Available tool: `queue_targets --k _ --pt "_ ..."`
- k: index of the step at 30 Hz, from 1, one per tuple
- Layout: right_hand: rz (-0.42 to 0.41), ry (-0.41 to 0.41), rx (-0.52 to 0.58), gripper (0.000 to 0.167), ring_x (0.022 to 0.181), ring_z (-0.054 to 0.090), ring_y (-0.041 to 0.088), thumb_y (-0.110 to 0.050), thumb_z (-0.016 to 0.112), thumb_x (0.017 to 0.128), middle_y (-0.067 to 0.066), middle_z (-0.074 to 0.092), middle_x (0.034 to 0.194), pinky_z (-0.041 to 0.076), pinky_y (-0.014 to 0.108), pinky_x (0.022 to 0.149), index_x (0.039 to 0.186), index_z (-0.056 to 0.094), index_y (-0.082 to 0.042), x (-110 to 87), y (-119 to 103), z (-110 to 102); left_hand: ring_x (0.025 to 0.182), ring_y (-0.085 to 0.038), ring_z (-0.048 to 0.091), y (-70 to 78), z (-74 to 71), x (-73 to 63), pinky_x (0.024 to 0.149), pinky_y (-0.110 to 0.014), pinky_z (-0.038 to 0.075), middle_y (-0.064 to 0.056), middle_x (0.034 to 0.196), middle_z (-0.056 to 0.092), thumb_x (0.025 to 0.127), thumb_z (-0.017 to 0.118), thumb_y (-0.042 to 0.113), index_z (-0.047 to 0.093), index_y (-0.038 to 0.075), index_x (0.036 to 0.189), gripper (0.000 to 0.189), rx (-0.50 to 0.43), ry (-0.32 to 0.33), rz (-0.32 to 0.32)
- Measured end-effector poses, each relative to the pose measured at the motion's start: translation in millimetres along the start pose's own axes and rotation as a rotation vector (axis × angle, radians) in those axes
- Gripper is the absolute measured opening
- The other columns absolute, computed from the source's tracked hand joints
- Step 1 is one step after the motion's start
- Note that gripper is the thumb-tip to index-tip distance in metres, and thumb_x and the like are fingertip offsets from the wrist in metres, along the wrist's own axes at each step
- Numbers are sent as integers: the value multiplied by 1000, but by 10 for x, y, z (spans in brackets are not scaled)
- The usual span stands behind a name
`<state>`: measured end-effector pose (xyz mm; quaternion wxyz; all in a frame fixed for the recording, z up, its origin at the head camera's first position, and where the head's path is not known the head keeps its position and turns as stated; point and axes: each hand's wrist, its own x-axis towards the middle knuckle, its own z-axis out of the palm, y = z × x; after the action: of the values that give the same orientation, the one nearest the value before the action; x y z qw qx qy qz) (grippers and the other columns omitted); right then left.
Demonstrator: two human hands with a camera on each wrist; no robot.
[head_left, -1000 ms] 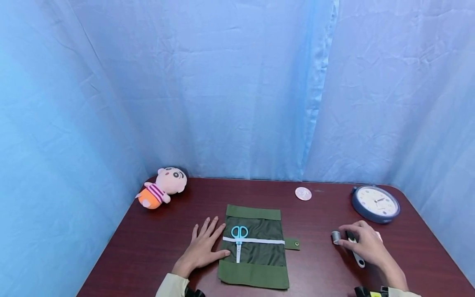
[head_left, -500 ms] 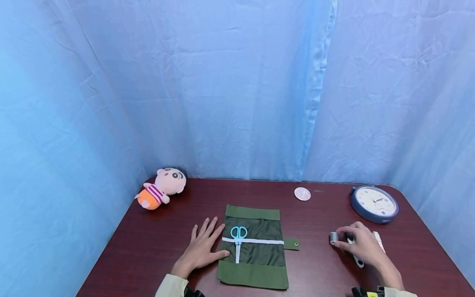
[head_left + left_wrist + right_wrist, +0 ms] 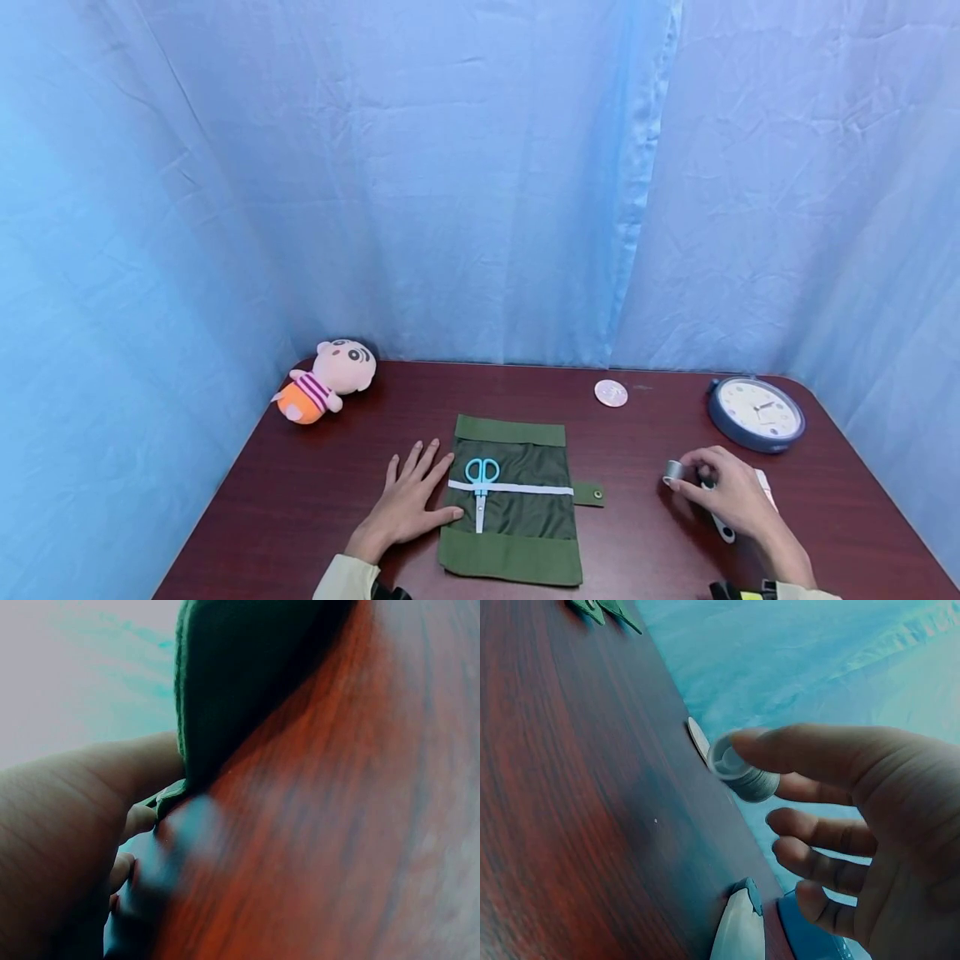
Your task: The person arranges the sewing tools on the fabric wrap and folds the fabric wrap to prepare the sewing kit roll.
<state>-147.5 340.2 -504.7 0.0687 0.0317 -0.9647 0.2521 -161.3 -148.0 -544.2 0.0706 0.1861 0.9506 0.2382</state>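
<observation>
Right grip point(image 3: 731, 496) pinches a spool point(image 3: 674, 470), seemingly off the table point(image 3: 637, 554), left grip point(image 3: 407, 502) spread at cloth's point(image 3: 525, 512) edge.

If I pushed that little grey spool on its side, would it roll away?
The spool might well roll, since its sides look round. It's probably light, as the right hand pinches it with just thumb and finger. Its ridged winding could make it less slippery.

Setting, one: a curtained tabletop booth. Before you, a dark red-brown wood-grain table point(image 3: 510, 389); enclosing it on your left, front and right, wrinkled pale-blue fabric curtains point(image 3: 450, 192). Room beyond hidden from you; home, office or lab, cannot tell.
</observation>
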Motion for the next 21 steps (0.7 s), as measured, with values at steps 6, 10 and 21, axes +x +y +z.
queue_targets --k 6,10,21 --pt "16 4 80 35 71 55 2 -36 87 76 0 71 88 44 19 62 99 68 -17 -8 -59 -17 156 -42 13 -1 4 -4 118 -75 10 -13 168 21 88 61 66 36 19 157 87 0 -5 -4" --pt "56 -38 132 37 71 59 -1 -34 86 78 2 72 92 48 17 63 102 64 -16 -5 -93 -34 157 -42 13 0 5 -2 118 -74 10 -13 168 21 88 61 66 36 19 157 87 4 -5 -6" --pt "93 -38 286 38 78 67 -3 -17 87 77 11 73 102 56 15 68 102 61 -6 14 -139 -21 156 -42 13 7 -11 0 118 -75 9 -13 168 21 88 62 65 36 19 157 87 -6 -9 -2"
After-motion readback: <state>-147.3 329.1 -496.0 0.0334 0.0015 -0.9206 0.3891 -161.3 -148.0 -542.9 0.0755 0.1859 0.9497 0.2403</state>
